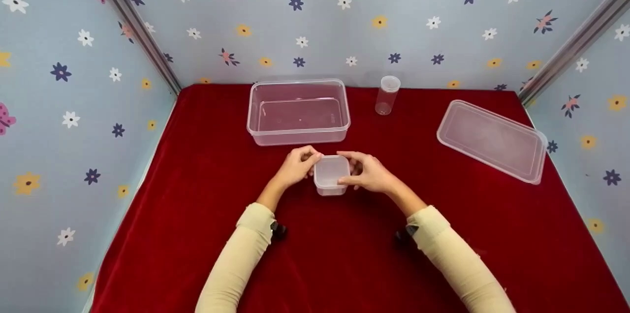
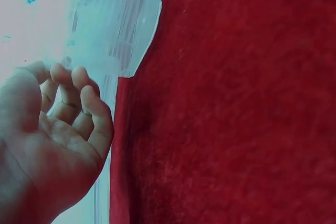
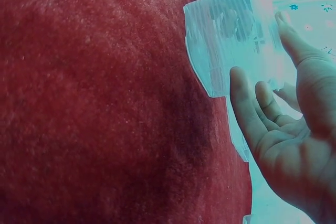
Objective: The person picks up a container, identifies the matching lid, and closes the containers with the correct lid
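**Small tub [image 1: 331, 171] held between two hands, mid-surface**

Tub: translucent plastic, squarish, rounded corners, pale rim. Sits nearer the person than the big box [image 1: 298, 133], just in front of it. Right hand [image 1: 370, 173]: thumb and forefinger grip the tub's right side at the rim. Left hand [image 1: 297, 165]: fingers curled, thumb and forefinger pinching the rim's far left corner.

Box: clear, rectangular, open-topped. Jar [image 1: 386, 100]: clear cylinder, whitish cap, upright, right of the box. Flat lid [image 1: 492, 140]: frosted, rectangular, lying askew at far right.

Surface [image 1: 206, 165]: deep red cloth, velvety nap. Walls [image 1: 339, 32]: pale blue, printed with flowers and butterflies; metal strips at the corners. Sleeves [image 1: 234, 254] cream, cuffs gathered.

View comparison: the right wrist view gives the tub's side wall, streaked with light; the left wrist view gives the left palm and bent fingers, hidden from the head. Only the head view shows the jar. Whether the tub touches the cloth: cannot tell.
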Demonstrator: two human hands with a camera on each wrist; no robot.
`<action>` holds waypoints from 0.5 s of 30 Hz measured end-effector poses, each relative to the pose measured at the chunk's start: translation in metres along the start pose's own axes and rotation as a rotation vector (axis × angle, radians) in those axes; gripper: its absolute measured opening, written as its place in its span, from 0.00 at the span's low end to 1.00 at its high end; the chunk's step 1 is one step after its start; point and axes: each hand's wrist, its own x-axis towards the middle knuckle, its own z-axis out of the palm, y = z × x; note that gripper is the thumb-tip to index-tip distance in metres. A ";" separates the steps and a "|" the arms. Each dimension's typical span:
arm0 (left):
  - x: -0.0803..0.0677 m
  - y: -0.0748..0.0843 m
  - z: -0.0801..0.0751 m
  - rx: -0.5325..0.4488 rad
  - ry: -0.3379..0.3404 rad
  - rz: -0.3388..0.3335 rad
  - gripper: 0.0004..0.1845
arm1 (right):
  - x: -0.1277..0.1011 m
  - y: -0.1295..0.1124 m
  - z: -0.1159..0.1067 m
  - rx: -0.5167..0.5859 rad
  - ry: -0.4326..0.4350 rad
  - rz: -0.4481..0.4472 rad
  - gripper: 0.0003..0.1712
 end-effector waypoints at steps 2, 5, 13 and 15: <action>-0.001 0.000 0.002 -0.003 0.015 0.024 0.13 | -0.001 -0.001 -0.001 -0.013 0.009 -0.010 0.45; 0.002 -0.008 0.003 -0.008 0.032 0.081 0.14 | -0.002 -0.002 -0.001 -0.052 0.032 -0.027 0.45; 0.007 -0.025 0.000 -0.036 0.077 0.098 0.17 | -0.004 -0.003 0.001 -0.167 0.095 -0.057 0.45; 0.010 -0.035 -0.004 -0.043 0.091 0.111 0.18 | -0.005 -0.004 -0.001 -0.165 0.102 -0.056 0.45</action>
